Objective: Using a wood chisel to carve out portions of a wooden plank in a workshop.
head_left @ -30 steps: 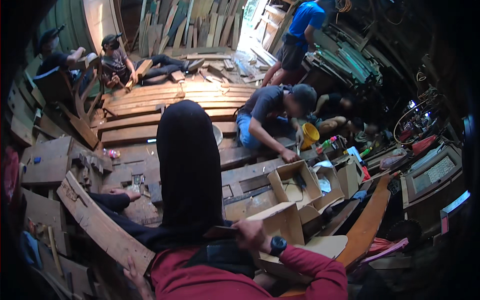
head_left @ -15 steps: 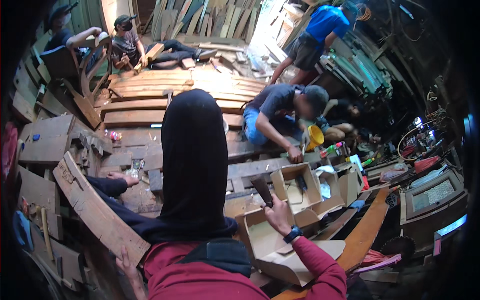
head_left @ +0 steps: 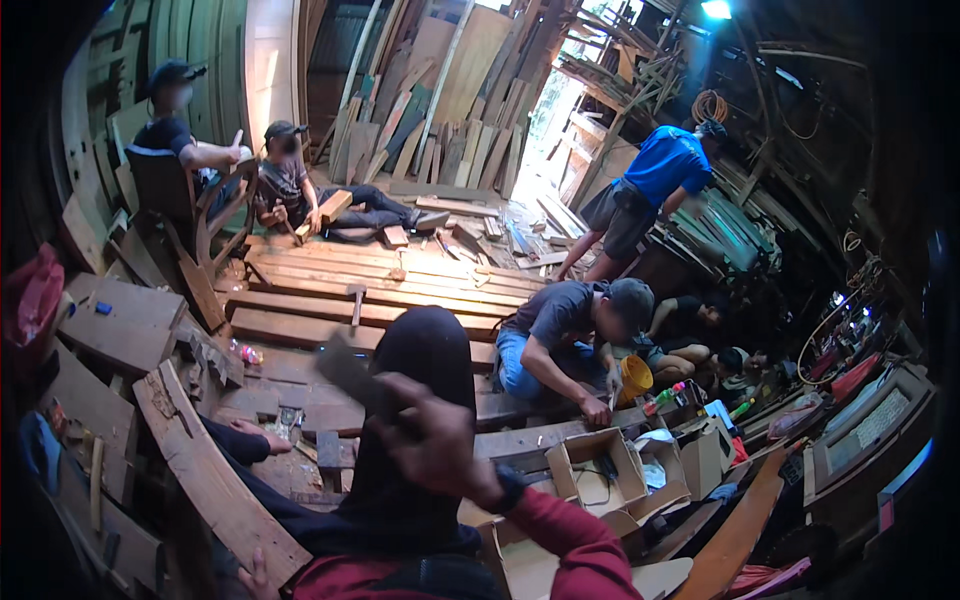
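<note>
My right hand [head_left: 435, 430] is raised in front of my dark-trousered knee [head_left: 425, 345]. It is closed around a tool with a broad, flat, dark blade [head_left: 352, 372], blurred; its exact kind is unclear. A curved wooden board [head_left: 215, 470] leans along my left side, with a notch and cracks near its upper end. At the board's lower end, my left hand [head_left: 258, 577] grips its edge, mostly cut off by the lower rim of the view. My bare foot [head_left: 265, 438] rests on the floor beside the board.
Open cardboard boxes [head_left: 597, 470] stand to my right, near an orange-brown curved board [head_left: 735, 520]. A crouching co-worker [head_left: 575, 335] works beyond them, by a yellow container [head_left: 635, 378]. Long planks [head_left: 330, 295] and a hammer [head_left: 357, 300] lie ahead. Other people sit and stand farther off.
The view has tilted upward. My right hand has moved left with the bladed tool, from over the cardboard boxes to in front of my knee. My left hand stays on the board.
</note>
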The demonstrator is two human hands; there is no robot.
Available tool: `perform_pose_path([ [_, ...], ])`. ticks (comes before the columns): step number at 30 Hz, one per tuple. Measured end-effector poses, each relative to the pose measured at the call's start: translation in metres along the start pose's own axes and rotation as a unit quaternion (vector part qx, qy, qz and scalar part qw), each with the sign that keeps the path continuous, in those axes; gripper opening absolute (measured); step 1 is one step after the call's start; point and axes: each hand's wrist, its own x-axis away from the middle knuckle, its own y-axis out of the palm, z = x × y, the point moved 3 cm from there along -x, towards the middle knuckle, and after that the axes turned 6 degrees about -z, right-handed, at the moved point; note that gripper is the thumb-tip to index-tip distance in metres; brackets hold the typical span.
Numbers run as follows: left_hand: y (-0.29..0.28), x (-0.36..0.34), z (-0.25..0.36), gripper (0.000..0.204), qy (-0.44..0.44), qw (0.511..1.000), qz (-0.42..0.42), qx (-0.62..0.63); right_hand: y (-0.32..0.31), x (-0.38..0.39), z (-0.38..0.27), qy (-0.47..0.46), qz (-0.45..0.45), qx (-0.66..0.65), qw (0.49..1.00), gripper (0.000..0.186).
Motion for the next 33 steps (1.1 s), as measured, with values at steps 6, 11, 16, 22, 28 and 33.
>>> perform_pose_path([
  [6, 0.016, 0.014, 0.030, 0.059, 0.015, 0.994, -0.100, -0.041, 0.160, 0.037, 0.013, 0.093, -0.214, -0.118, 0.965, 0.054],
  [11, 0.015, 0.025, 0.060, 0.048, 0.056, 0.982, -0.109, -0.146, 0.222, 0.065, 0.013, 0.110, -0.295, -0.122, 0.941, 0.059],
  [16, 0.004, 0.027, 0.077, 0.055, -0.047, 0.981, -0.075, -0.171, 0.247, 0.059, -0.006, 0.132, -0.388, -0.082, 0.908, 0.066],
  [22, 0.009, 0.030, 0.061, 0.053, -0.048, 0.983, -0.068, -0.165, 0.257, 0.072, 0.013, 0.181, -0.412, -0.069, 0.890, 0.061],
  [28, 0.039, 0.033, 0.079, 0.043, -0.150, 0.983, -0.103, 0.009, 0.255, 0.070, 0.032, 0.201, -0.386, -0.070, 0.898, 0.050],
  [33, 0.012, 0.002, -0.008, 0.038, -0.120, 0.992, 0.012, 0.047, 0.317, 0.100, 0.034, 0.096, -0.396, -0.121, 0.905, 0.075],
])
